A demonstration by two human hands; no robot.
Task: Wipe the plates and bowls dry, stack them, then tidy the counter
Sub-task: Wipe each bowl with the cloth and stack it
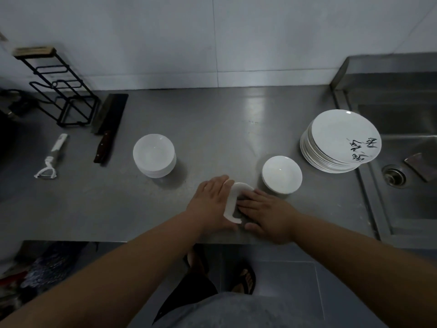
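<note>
Near the front edge of the table (212, 129), the left hand (210, 202) holds a white bowl (233, 202) tipped up on its rim. The right hand (267, 214) presses flat fingers into its hollow. A bowl stack (153, 155) stands to the left, with a second bowl (281, 175) and stacked plates (340, 140) to the right.

Steel sink (411, 209) at three o'clock, round drain (393, 176) and dark flat pad (419, 165) inside; pale tiled wall (212, 43) at twelve.

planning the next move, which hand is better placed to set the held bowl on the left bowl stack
Left, probably: the left hand grips the bowl from outside and is nearer that bowl stack; the right hand only rests flat inside it.
</note>
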